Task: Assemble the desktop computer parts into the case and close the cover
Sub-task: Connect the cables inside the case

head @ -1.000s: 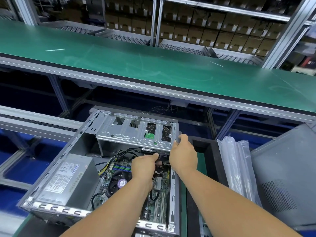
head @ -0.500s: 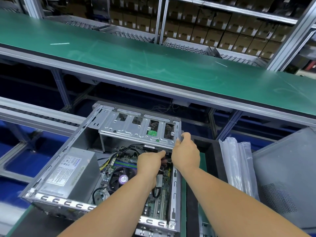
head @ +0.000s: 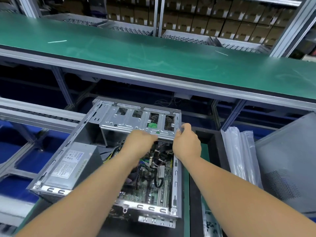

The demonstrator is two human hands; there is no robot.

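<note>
Case (head: 56, 170) open-topped, right hand (head: 186, 144) gripping drive cage (head: 136, 122) edge

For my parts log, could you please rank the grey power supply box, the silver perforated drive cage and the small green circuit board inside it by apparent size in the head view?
1. Silver perforated drive cage and grey power supply box: look alike; the box is nearer, so unranked.
2. Small green circuit board: clearly smallest.

Factory assembly line: a green conveyor belt (head: 153, 55) is running across, cartons (head: 213, 23) sitting shelved behind it (roller track (head: 34, 115) lying below).
</note>
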